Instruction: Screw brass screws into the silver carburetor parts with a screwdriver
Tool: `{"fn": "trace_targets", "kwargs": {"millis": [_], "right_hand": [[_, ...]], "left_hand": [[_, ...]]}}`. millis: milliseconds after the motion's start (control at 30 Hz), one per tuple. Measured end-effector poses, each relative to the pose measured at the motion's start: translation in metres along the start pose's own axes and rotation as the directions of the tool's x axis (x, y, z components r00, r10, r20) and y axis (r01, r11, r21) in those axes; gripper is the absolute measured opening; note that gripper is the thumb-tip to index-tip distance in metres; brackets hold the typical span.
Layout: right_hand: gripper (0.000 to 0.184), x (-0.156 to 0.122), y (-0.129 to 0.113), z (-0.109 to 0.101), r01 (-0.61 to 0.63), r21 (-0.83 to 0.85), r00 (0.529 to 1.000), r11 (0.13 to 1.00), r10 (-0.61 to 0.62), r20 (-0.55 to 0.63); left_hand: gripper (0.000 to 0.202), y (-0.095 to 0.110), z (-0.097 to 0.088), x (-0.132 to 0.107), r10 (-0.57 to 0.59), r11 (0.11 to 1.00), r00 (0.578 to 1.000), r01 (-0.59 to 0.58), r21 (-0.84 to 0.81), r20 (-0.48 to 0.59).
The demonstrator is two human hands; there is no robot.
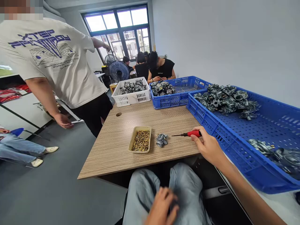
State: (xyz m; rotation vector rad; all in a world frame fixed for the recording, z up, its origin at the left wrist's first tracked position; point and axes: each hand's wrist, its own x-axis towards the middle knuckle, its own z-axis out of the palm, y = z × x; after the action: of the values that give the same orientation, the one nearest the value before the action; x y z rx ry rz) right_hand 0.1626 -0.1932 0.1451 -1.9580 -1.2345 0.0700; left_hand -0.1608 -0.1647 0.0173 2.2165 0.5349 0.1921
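**Workroom with a wood-grain tabletop (105,156): right hand (208,148) out over its near edge, left hand (161,203) low at the lap**

Head view: a pale wall (225,40) runs along the right, with a dark-framed window (119,34) and a fan (118,71) at the back. A standing person (53,72) in a white shirt is at the left, one arm stretched toward the window; another person (160,68) sits head bowed beyond the crates.

The right forearm slants in from the lower right corner. Its fingers are closed round the handle of a red-and-black screwdriver (194,133), thumb on the near side, the shaft lying nearly level and pointing left. The tip ends just beside a grey metal part (161,140) on the tabletop, apart from it. Left of that part sits a small tray (139,152) of brass pieces (142,140).

The left hand, blurred, is above the jeans (139,193), fingers pointing forward and somewhat bent; whether they hold anything I cannot tell.

Along the far and right sides stand a white crate (133,98), a blue crate (171,102) and a larger blue crate (214,124), all holding metal parts.
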Motion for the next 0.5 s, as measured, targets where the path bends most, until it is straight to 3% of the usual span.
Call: {"fn": "trace_targets", "kwargs": {"millis": [33, 67, 133, 167, 233, 300, 367, 500], "right_hand": [[0.031, 0.000, 0.000, 0.000, 0.002, 0.027, 1.000, 1.000, -0.002, -0.016], [0.031, 0.001, 0.001, 0.000, 0.006, 0.051, 1.000, 0.999, -0.005, -0.029], [0.032, 0.001, 0.001, 0.000, 0.012, 0.085, 0.999, 0.996, -0.008, -0.046], [0.032, 0.002, 0.000, 0.000, 0.013, 0.098, 0.999, 0.995, -0.008, -0.045], [0.032, 0.002, 0.000, 0.001, 0.008, 0.118, 1.000, 0.993, -0.005, -0.028], [0.030, 0.002, 0.000, 0.002, 0.008, 0.134, 1.000, 0.991, -0.007, -0.007], [0.028, 0.003, 0.001, 0.005, 0.014, 0.148, 1.000, 0.989, -0.013, -0.003], [0.025, 0.002, 0.002, 0.013, 0.009, 0.165, 1.000, 0.986, -0.009, 0.000]], "left_hand": [[0.027, -0.003, -0.009, 0.021, 0.031, 0.999, 0.987, -0.024, 0.048, -0.155], [0.031, -0.004, -0.018, 0.041, 0.074, 0.994, 0.945, -0.042, 0.105, -0.320], [0.039, -0.001, -0.038, 0.081, 0.167, 0.975, 0.795, -0.045, 0.218, -0.583], [0.046, 0.002, -0.046, 0.100, 0.207, 0.964, 0.737, -0.042, 0.261, -0.643], [0.059, 0.004, -0.060, 0.135, 0.242, 0.949, 0.682, -0.018, 0.315, -0.690], [0.068, 0.002, -0.070, 0.164, 0.243, 0.946, 0.649, 0.007, 0.325, -0.721], [0.071, -0.005, -0.074, 0.186, 0.221, 0.955, 0.646, 0.011, 0.298, -0.731], [0.057, -0.025, -0.076, 0.201, 0.202, 0.970, 0.699, -0.047, 0.238, -0.686]]}}
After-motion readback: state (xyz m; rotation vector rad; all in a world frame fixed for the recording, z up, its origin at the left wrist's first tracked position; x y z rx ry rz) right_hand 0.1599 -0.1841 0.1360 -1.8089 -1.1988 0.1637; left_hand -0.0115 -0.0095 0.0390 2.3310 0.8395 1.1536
